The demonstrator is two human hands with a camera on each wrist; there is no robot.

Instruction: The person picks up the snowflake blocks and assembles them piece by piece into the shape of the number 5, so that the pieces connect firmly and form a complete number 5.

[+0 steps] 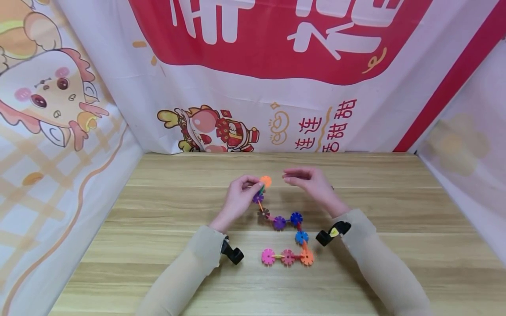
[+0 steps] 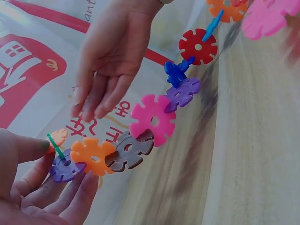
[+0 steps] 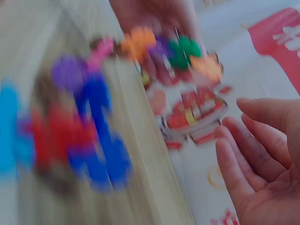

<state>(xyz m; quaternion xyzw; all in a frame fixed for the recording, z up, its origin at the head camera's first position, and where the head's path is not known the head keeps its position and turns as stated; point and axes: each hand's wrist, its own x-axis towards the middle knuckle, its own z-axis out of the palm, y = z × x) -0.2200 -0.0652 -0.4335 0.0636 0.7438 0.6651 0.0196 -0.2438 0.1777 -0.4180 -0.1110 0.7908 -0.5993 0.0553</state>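
My left hand (image 1: 239,195) pinches the far end of a winding chain of coloured, notched plastic snowflake discs, near an orange disc (image 1: 266,181). In the left wrist view, a green disc (image 2: 55,146) stands edge-on beside a purple disc (image 2: 67,168), close to the thumb. An orange disc (image 2: 93,157), a grey-brown disc (image 2: 133,151) and a pink disc (image 2: 153,120) follow along the chain. To the right of that end, my right hand (image 1: 310,184) is held apart from the chain, fingers relaxed with nothing in them.
The chain bends across the wooden table (image 1: 166,281) to a pink disc (image 1: 268,256) and an orange disc (image 1: 306,257) nearer me. Printed cloth (image 1: 245,96) hangs behind the table and along both sides. A black wrist strap mount (image 1: 232,252) sits on each sleeve.
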